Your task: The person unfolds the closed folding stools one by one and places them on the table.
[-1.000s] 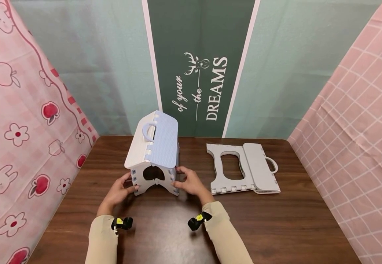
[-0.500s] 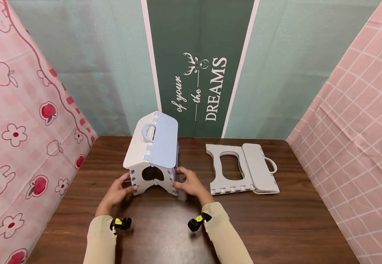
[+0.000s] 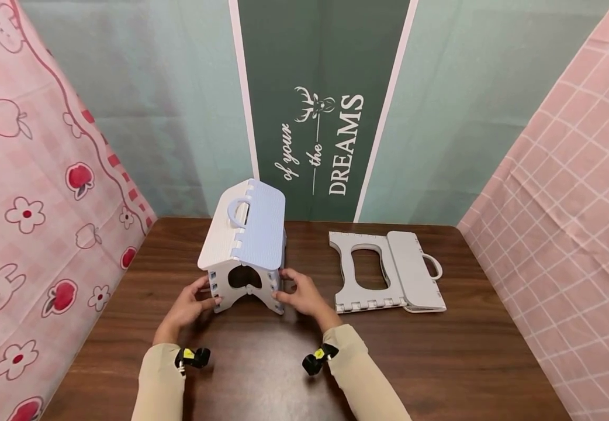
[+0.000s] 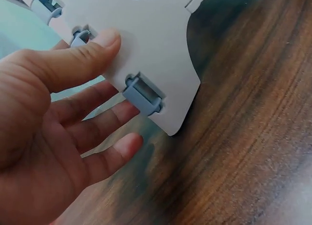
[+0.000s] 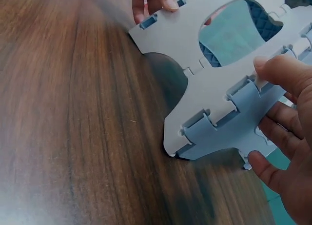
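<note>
Viewing from the head camera, you see the white and blue folding stool [image 3: 262, 228] standing upright and opened on the desk [image 3: 262, 368], left of the middle and toward the far edge. Its top slopes to both sides like a roof, one half white and the other blue, with an arched handle [image 3: 232, 215] at the ridge. Your left hand [image 3: 186, 307] grips the lower left near corner; your right hand [image 3: 307, 295] grips the lower right near corner. To the right, well apart from both hands, a flat stool [image 3: 424, 275] lies on the desk, its curved handle pointing right. A green curtain [image 3: 168, 117] hangs behind the desk, with pink curtains at either side.

In the left wrist view, your left thumb [image 4: 105, 42] presses on the white end panel [image 4: 156, 44], just beside the blue hinge tabs [image 4: 144, 95]. The other fingers [image 4: 112, 122] reach behind the panel edge, spread apart, so the corner sits between thumb and fingers.

In the right wrist view, your right thumb [image 5: 280, 71] rests along the hinged corner, while the other fingers lie along the blue side panel [image 5: 229, 127], slightly parted. The corner is held between them, and the near foot of the stool touches the desk
</note>
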### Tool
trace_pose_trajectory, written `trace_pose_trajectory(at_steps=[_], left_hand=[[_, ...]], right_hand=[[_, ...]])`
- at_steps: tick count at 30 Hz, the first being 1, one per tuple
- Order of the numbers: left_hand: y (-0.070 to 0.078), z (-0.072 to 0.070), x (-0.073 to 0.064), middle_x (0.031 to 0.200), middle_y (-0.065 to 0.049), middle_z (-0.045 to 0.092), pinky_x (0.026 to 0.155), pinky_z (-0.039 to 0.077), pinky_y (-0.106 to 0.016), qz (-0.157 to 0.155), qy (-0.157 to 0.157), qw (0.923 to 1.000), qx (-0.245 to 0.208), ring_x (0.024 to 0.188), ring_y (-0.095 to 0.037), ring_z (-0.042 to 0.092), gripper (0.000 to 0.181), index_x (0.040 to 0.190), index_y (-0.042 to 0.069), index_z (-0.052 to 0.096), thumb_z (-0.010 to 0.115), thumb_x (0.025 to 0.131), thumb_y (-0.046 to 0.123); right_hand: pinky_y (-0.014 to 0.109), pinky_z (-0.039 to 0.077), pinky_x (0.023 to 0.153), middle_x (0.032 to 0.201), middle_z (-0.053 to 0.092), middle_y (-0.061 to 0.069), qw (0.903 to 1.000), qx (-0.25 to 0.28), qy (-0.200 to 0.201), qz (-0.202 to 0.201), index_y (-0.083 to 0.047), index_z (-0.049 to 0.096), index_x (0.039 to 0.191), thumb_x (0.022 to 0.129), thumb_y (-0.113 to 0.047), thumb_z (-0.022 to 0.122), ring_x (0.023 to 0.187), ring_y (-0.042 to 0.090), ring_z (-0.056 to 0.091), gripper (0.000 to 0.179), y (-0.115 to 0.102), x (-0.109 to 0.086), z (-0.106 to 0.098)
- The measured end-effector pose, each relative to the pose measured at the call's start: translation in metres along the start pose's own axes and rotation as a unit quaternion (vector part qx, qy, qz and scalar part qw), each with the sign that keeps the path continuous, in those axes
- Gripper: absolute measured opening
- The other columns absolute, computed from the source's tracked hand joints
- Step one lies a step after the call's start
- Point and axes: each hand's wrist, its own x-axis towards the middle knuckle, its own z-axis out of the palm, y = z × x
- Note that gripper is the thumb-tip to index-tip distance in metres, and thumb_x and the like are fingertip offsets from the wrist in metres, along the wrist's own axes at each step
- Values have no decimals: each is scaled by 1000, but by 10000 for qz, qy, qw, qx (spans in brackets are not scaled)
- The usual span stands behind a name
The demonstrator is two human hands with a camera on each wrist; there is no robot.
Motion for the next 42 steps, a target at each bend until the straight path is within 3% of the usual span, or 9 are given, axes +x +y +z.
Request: trace_pose_trajectory(at_steps=[6,11,18,24,28,34,38,42], left_hand=[[10,2,-11,132,-27,44,79,47,-24,-4,169,9989,-432,112,-35,51,80,145,2,27,72,79,2],[22,5,-14,130,-26,46,83,46,-25,212,213,9994,-176,113,-38,50,73,141,1,33,72,81,8],[47,5,-22,126,-27,47,92,39,-50,553,1063,9921,378,113,-38,48,69,138,-3,34,71,81,6],[68,1,-29,130,-21,44,91,36,-55,847,1686,9771,981,115,-36,45,69,139,4,37,72,80,10],[77,0,-27,128,-18,47,85,38,-52,1209,1953,9637,1358,112,-32,47,63,134,4,45,74,78,9],[88,-4,-21,131,-13,47,80,40,-38,1652,2050,9488,1746,114,-28,45,53,124,4,56,76,75,9],[95,-6,-18,130,-9,50,78,37,-25,1839,2091,9451,1708,112,-24,47,46,118,7,62,76,75,7],[105,-5,-16,127,-8,53,78,35,-22,1932,2097,9454,1579,111,-22,48,41,114,7,65,76,75,3]], right_hand=[[50,46,83,126,53,18,9999,-42,57,-139,2,48,129,80,-24,74,113,38,50,61,-2,-4,0],[49,44,87,127,52,18,9998,-91,124,-161,2,46,130,81,-25,73,117,34,48,63,-5,-7,-2],[43,37,96,131,49,13,9967,-730,282,-234,-3,45,135,82,-36,69,121,27,44,67,-27,-11,-10],[45,38,94,132,48,15,9942,-735,599,-508,-4,43,136,82,-36,67,120,29,45,67,-41,-11,-14],[47,38,93,130,48,16,9907,-715,895,-734,-4,43,136,82,-35,67,118,33,46,66,-47,-8,-17],[47,37,95,132,47,11,9856,-735,1134,-1022,-5,45,135,82,-32,68,121,26,44,63,-58,-3,-25],[46,36,96,133,46,11,9835,-730,1220,-1120,-5,47,133,82,-30,68,122,23,42,61,-63,-1,-29],[45,36,95,133,46,14,9795,-804,1287,-1328,-6,52,130,81,-27,69,122,25,43,56,-69,5,-31]])
